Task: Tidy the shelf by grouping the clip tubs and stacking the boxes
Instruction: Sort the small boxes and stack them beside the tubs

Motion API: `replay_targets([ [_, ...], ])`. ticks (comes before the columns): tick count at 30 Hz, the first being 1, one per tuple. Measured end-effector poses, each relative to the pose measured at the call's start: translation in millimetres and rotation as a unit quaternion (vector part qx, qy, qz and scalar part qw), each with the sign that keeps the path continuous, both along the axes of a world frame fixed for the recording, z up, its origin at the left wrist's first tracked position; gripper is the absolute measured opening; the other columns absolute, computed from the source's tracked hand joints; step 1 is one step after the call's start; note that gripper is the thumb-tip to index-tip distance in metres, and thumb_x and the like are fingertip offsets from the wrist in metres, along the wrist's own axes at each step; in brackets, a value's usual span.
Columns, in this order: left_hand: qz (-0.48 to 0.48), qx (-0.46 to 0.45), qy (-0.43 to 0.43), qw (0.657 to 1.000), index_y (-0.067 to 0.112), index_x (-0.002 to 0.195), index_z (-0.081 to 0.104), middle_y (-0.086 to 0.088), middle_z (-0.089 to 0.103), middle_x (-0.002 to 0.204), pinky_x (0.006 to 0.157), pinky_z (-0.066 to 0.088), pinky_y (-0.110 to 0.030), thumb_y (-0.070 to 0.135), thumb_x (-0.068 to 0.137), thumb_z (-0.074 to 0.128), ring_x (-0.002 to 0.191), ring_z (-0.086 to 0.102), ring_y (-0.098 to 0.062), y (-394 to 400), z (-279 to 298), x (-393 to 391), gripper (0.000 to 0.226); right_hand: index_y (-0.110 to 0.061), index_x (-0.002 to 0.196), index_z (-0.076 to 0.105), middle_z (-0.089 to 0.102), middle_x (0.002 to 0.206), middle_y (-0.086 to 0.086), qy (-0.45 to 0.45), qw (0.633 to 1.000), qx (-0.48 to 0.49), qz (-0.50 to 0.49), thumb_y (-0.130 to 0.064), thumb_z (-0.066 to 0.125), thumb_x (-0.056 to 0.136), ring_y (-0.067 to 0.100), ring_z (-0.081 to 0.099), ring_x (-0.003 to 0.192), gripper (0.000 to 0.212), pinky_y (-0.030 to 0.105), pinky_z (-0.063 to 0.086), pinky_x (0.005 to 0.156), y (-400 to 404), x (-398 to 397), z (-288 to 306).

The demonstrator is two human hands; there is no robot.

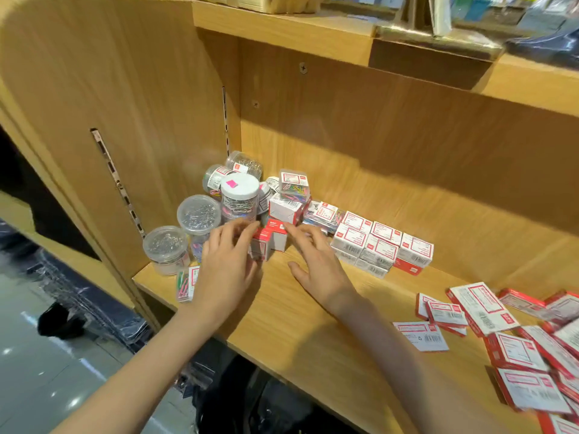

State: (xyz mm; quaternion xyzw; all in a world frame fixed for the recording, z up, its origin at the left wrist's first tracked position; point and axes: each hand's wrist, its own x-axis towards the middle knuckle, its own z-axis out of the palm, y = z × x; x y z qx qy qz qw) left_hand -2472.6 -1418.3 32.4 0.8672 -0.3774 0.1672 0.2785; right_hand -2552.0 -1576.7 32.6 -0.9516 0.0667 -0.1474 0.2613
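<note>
The left hand (227,261), fingers loosely spread, touches a small red-and-white box (261,242), hiding its lower part. The right hand (313,261) hovers spread beside it. Clip tubs (197,214) cluster behind on the shelf (313,324); motion blurs the fingertips.

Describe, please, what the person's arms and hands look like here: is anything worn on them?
Both forearms are bare, with no sleeves in view. The left hand and right hand show no gloves, rings, watch or bracelets; the fingernails look short and unpainted.

Bright, even overhead light; soft shadow beneath the upper shelf (282,29); motion-blurred, wide-angle-bowed edges.
</note>
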Motion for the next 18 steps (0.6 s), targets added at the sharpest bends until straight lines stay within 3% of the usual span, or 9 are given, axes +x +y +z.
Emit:
replay_targets([
  [3, -0.028, 0.026, 0.020, 0.999, 0.006, 0.121, 0.055, -0.015, 0.054, 0.114, 0.082, 0.048, -0.046, 0.002, 0.069, 0.071, 0.098, 0.054, -0.035, 7, -2, 2, 0.055, -0.032, 0.137, 0.033, 0.035, 0.125, 0.001, 0.012, 0.999, 0.017, -0.027, -0.011, 0.061, 0.085, 0.018, 0.045, 0.115, 0.063, 0.034, 0.040, 0.100, 9, 15, -5],
  [7, -0.052, -0.002, 0.030, 0.998, 0.006, 0.096, 0.051, -0.010, 0.055, 0.093, 0.068, 0.049, -0.043, 0.029, 0.078, 0.063, 0.083, 0.055, -0.029, 5, 2, 0, 0.032, -0.022, 0.104, 0.043, 0.051, 0.103, -0.001, -0.041, 0.995, 0.039, -0.076, -0.017, 0.062, 0.084, 0.021, 0.053, 0.095, 0.028, 0.039, 0.047, 0.079, 12, 19, -3],
  [10, -0.054, -0.030, 0.057, 0.996, 0.010, 0.082, 0.046, -0.005, 0.053, 0.079, 0.060, 0.043, -0.038, 0.036, 0.079, 0.055, 0.072, 0.051, -0.026, 3, 3, 1, 0.027, -0.018, 0.099, 0.045, 0.057, 0.094, -0.001, -0.093, 0.992, 0.037, -0.073, -0.018, 0.064, 0.084, 0.020, 0.054, 0.087, 0.024, 0.029, 0.044, 0.074, 8, -1, -2],
  [13, -0.106, -0.076, 0.155, 0.979, 0.017, 0.087, 0.045, 0.003, 0.058, 0.087, 0.068, 0.046, -0.036, 0.015, 0.073, 0.064, 0.080, 0.056, -0.019, -4, 3, -3, 0.023, -0.016, 0.098, 0.047, 0.059, 0.090, 0.004, -0.145, 0.981, -0.098, -0.084, -0.006, 0.075, 0.067, 0.019, 0.051, 0.084, 0.044, 0.021, 0.039, 0.073, -4, -36, 0],
  [16, -0.213, -0.046, 0.234, 0.948, 0.019, 0.094, 0.047, 0.012, 0.058, 0.105, 0.078, 0.044, -0.018, 0.008, 0.074, 0.065, 0.092, 0.056, -0.008, -19, 0, -7, 0.030, -0.014, 0.088, 0.058, 0.063, 0.084, 0.003, -0.054, 0.959, -0.243, -0.135, -0.007, 0.085, 0.049, 0.022, 0.057, 0.076, 0.048, 0.028, 0.049, 0.057, -13, -61, 4],
  [18, -0.250, 0.004, 0.208, 0.945, 0.019, 0.100, 0.048, 0.009, 0.057, 0.114, 0.080, 0.034, -0.007, 0.013, 0.073, 0.063, 0.103, 0.049, -0.008, -29, -7, -7, 0.032, -0.015, 0.096, 0.059, 0.063, 0.094, 0.002, 0.031, 0.953, -0.268, -0.136, -0.015, 0.080, 0.060, 0.023, 0.054, 0.086, 0.043, 0.031, 0.049, 0.066, -16, -69, 7],
])
